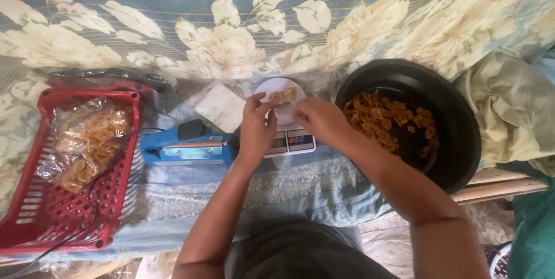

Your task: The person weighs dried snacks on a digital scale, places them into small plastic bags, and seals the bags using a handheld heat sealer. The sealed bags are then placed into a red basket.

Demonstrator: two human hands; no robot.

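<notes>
Both hands meet at the centre of the frame over a small kitchen scale [289, 139]. The left hand [256, 126] pinches the near edge of a clear plastic bag [281, 97] holding a few golden chips, fingers narrow on the film. The right hand [319, 118] closes on the bag's other side, its fingertips curled in; the bag sits on the scale's round white plate [263, 88], just above the display.

To the right of centre stands a big black tub [462, 140] with a heap of the same chips [387, 120] inside, the right forearm crossing its left rim. Left of the scale, touching or just beside it, lies a blue heat sealer [185, 146] with a black knob. At the left edge of the frame a red slotted basket [63, 221] holds filled bags of chips [89, 140]. Everything rests on a floral cloth [219, 42] that fills the upper part of the frame
</notes>
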